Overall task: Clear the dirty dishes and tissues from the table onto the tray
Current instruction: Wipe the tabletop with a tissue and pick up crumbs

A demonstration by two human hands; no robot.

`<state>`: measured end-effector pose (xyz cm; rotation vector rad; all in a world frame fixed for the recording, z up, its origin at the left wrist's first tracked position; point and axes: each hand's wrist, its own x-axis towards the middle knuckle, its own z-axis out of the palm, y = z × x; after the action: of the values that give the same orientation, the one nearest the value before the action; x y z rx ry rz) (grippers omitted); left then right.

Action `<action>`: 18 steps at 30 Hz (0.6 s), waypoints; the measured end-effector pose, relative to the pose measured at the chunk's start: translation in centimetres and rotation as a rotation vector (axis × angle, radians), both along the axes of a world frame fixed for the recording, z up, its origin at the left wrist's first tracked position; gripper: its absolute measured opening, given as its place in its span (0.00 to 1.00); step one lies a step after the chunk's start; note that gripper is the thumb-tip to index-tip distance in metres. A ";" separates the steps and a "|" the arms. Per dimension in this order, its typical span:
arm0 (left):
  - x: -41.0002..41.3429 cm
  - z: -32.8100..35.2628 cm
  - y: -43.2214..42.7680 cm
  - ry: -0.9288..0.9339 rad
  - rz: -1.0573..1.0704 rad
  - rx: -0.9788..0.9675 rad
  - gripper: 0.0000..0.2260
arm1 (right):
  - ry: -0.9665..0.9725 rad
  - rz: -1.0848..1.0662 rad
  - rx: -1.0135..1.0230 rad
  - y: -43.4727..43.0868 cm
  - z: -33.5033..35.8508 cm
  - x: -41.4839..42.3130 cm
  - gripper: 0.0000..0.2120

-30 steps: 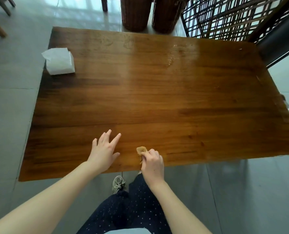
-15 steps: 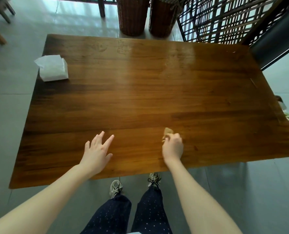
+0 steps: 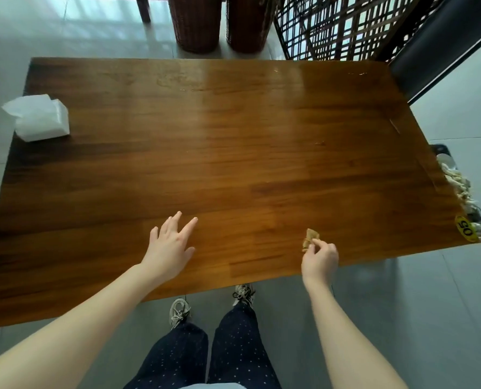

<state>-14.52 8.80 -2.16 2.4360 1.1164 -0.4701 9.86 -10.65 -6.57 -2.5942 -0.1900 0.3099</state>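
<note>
The right hand (image 3: 319,261), pinching the crumpled brown tissue (image 3: 310,239), slid rightward along the near edge of the table (image 3: 233,141), from just beside the left hand (image 3: 169,247) to well apart from it, nearer the right end.

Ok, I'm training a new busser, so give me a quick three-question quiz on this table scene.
1. True or false: the left hand grips the white tissue pack.
2. Which hand pinches the brown scrap? A) left B) right
3. Fill in: the tissue pack sits at the ____ edge of the table.
Key: 1 false; 2 B, the right hand; 3 left.
</note>
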 end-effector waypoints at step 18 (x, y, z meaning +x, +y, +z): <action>5.0 0.1 -1.5 -0.032 0.060 0.006 0.30 | 0.042 0.308 0.103 5.1 0.0 0.7 0.11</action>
<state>-9.51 7.28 -2.11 2.3993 1.1754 -0.4089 10.58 -5.51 -6.56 -2.4507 -0.5774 0.4504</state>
